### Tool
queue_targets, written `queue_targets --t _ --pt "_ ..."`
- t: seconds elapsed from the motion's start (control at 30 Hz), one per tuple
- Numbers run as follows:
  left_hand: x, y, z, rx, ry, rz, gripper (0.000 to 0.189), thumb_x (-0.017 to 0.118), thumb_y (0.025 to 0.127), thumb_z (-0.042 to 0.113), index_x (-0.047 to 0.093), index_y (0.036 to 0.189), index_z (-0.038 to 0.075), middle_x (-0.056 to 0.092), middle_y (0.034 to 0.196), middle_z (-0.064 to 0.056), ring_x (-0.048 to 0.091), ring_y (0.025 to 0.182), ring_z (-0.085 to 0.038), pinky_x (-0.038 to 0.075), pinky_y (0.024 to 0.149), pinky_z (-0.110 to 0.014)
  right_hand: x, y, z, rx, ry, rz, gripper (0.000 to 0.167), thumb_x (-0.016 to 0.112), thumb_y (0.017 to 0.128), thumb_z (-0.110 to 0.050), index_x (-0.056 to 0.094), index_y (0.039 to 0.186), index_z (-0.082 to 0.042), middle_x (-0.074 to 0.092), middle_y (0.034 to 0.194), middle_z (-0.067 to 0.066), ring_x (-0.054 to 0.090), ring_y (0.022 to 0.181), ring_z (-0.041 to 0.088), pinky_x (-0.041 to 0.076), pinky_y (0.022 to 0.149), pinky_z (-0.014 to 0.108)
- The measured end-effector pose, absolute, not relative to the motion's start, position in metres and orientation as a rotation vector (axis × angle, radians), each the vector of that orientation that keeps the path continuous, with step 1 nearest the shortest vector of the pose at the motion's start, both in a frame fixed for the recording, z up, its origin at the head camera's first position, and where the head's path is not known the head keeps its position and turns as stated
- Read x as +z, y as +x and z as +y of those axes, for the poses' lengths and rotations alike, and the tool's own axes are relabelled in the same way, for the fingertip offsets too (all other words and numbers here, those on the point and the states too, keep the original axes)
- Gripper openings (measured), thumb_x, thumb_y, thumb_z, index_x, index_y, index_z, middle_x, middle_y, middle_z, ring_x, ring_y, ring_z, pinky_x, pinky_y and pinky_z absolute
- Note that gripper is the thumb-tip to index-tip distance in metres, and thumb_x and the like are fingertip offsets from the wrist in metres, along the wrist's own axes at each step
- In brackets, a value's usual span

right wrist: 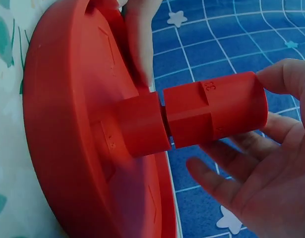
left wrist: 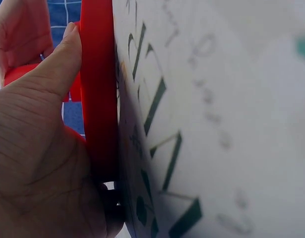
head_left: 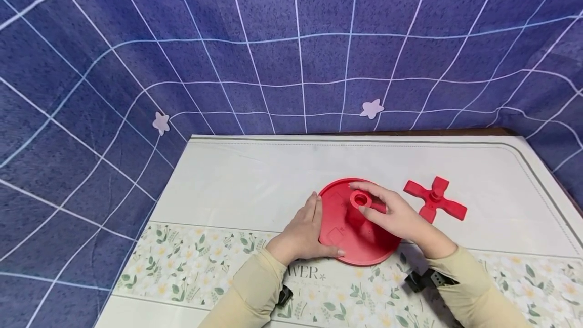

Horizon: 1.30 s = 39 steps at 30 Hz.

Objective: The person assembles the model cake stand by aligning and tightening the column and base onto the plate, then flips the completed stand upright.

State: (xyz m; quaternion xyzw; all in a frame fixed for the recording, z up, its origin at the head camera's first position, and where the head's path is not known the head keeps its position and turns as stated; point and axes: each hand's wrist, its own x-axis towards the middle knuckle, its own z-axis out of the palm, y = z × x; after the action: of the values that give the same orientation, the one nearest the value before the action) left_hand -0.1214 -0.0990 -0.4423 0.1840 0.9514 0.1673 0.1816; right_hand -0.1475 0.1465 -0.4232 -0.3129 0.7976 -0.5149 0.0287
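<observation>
A round red base [head_left: 332, 227] with a raised rim lies flat on the table. From its middle rises a red stub [right wrist: 142, 121], and a hollow red sleeve [right wrist: 216, 109] sits in line with it, a narrow seam showing between them in the right wrist view. My left hand [head_left: 300, 232] holds the base at its left and near edge, thumb over the rim. With thumb and fingers around its upper end, my right hand [head_left: 403, 219] grips the sleeve. A four-armed red cross piece [head_left: 436, 196] lies beyond the right hand.
A white tablecloth [head_left: 246, 176] with a flowered band covers the table. Blue cloth [head_left: 282, 59] with a grid of lines and stars hangs behind it and along the sides. A black strap [head_left: 430, 280] is on the right wrist.
</observation>
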Motion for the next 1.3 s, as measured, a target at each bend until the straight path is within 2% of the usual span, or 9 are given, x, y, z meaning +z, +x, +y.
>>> queue_targets --t 0.17,0.4,0.77,1.03,1.3 --pt "-0.442 -0.120 -0.099 0.479 0.515 2.683 0.127 0.068 0.073 0.071 0.003 0.155 0.000 -0.004 0.163 -0.013 0.011 0.147 -0.032 0.025 0.116 -0.040 -0.425 -0.147 0.146 -1.628 -0.898 2.410 0.043 0.068 0.091 -0.006 0.058 0.133 -0.006 0.064 0.118 0.005 0.064 0.100 0.014 0.053 0.085 0.023" --pt "-0.441 -0.119 -0.100 0.467 0.499 2.681 0.127 0.069 0.073 0.071 0.002 0.155 0.001 -0.004 0.163 -0.013 0.012 0.147 -0.032 0.026 0.116 -0.040 -0.426 -0.145 0.143 -1.637 -0.840 2.430 0.040 0.074 0.087 -0.013 0.060 0.125 -0.013 0.065 0.110 -0.001 0.065 0.098 0.016 0.053 0.086 0.025" --pt "-0.443 -0.120 -0.100 0.448 0.509 2.703 0.128 0.070 0.072 0.071 0.003 0.155 0.000 -0.002 0.163 -0.013 0.013 0.147 -0.032 0.027 0.115 -0.040 -0.425 -0.141 0.138 -1.569 -0.804 2.626 0.041 0.081 0.082 -0.019 0.058 0.116 -0.018 0.066 0.105 -0.007 0.066 0.099 0.013 0.054 0.081 0.024" --pt "-0.443 -0.120 -0.101 0.410 0.528 2.699 0.129 0.066 0.073 0.074 0.000 0.155 0.000 -0.007 0.163 -0.014 0.007 0.148 -0.031 0.020 0.118 -0.039 -0.430 -0.139 0.135 -1.606 -0.785 2.646 0.038 0.080 0.082 -0.018 0.058 0.114 -0.018 0.065 0.102 -0.007 0.066 0.093 0.011 0.053 0.077 0.023" --pt "-0.444 -0.120 -0.101 0.440 0.533 2.698 0.129 0.068 0.072 0.073 0.001 0.155 0.000 -0.005 0.163 -0.014 0.012 0.147 -0.033 0.024 0.116 -0.041 -0.433 -0.139 0.136 -1.616 -0.754 2.636 0.037 0.079 0.083 -0.020 0.057 0.113 -0.017 0.065 0.103 -0.006 0.066 0.094 0.012 0.054 0.079 0.023"
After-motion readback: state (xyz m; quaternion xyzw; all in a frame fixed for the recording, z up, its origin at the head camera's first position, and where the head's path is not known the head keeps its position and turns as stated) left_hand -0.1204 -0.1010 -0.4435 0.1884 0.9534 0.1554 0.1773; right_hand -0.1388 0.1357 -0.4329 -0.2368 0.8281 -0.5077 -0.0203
